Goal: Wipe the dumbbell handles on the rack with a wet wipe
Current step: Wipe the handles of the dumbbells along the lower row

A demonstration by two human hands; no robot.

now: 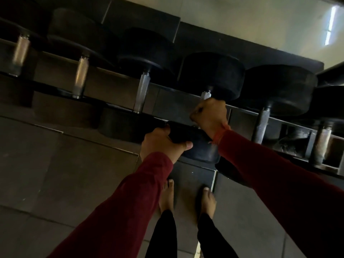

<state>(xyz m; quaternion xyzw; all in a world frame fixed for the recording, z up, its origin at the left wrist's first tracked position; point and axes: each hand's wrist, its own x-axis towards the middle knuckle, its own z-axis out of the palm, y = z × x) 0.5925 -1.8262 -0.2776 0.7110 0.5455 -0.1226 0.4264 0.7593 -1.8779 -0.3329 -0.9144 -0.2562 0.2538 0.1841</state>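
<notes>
Black rubber dumbbells sat in a row on the rack (186,101). Right hand (210,116) was clenched around the handle (205,94) of one dumbbell (212,75); wipe not visible. Left hand (162,144) gripped that dumbbell's near head (197,146), thumb on top. Dark red sleeves (130,202), bare feet (167,198) below.
</notes>
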